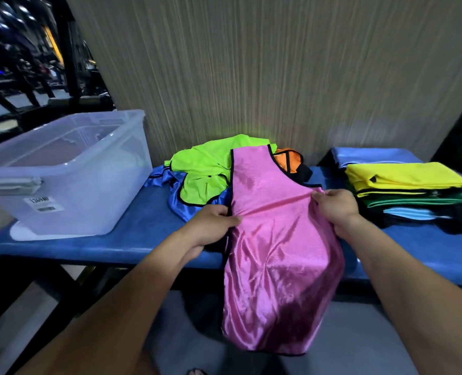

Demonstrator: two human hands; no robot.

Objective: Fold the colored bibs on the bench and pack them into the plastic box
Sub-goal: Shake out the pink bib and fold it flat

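Bib, pink point(273, 239) — folding step; left hand point(213, 226) and right hand point(335, 207) pinch its edges — next, fold toward 12 o'clock.

Both forearms are bare to the frame's edge, with no sleeve, watch or ring visible.

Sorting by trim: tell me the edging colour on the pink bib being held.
Black edging runs along the pink bib; the head view shows it best at the neckline.
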